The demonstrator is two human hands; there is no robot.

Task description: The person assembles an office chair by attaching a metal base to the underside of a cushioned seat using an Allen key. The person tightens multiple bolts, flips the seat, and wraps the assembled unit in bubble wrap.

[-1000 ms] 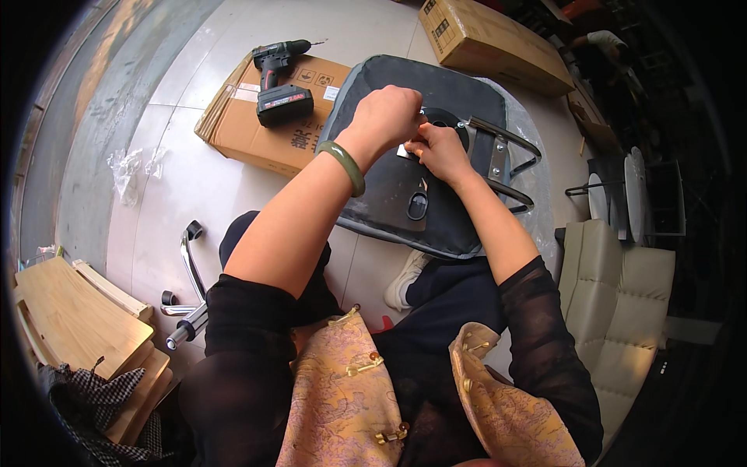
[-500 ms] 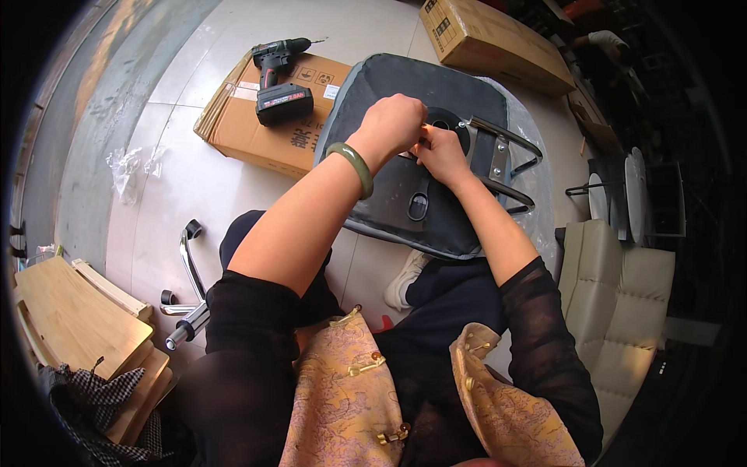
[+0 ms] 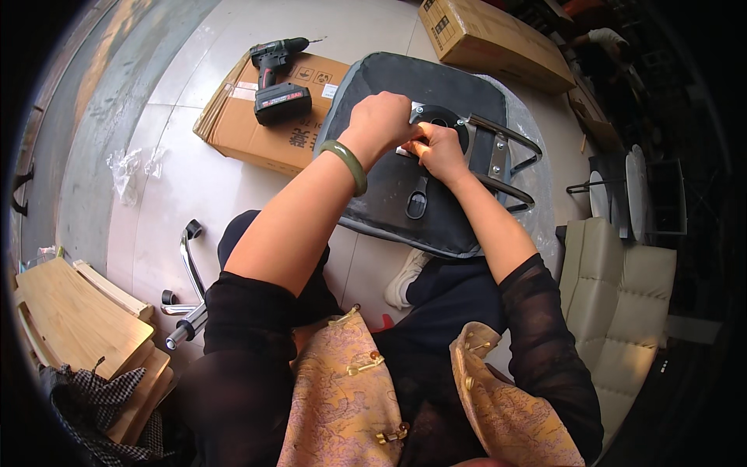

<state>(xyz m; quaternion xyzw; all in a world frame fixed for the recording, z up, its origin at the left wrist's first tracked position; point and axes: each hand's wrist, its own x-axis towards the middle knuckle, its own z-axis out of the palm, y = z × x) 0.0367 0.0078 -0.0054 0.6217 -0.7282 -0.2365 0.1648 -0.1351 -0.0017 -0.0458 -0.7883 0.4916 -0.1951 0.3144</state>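
A dark grey office chair seat lies underside up in front of me. On it sits a black mechanism plate with a round middle, and an oval-ended lever points toward me. My left hand, a green bangle on its wrist, is closed at the plate's left edge. Right beside it my right hand is closed too, thumb and fingers pinched. Their fingertips meet over the plate. What they pinch is hidden by the fingers. Bent metal tubes with a bolted bracket stick out at the seat's right.
A cordless drill stands on a cardboard box at the left of the seat. Another carton lies behind. A chrome wheeled chair base and wooden boards are at lower left, a beige padded seat at right.
My left hand has shifted slightly left, uncovering more of the round mechanism and a bolt. My right hand stays almost in place, still pinched beside it. The seat has barely moved.
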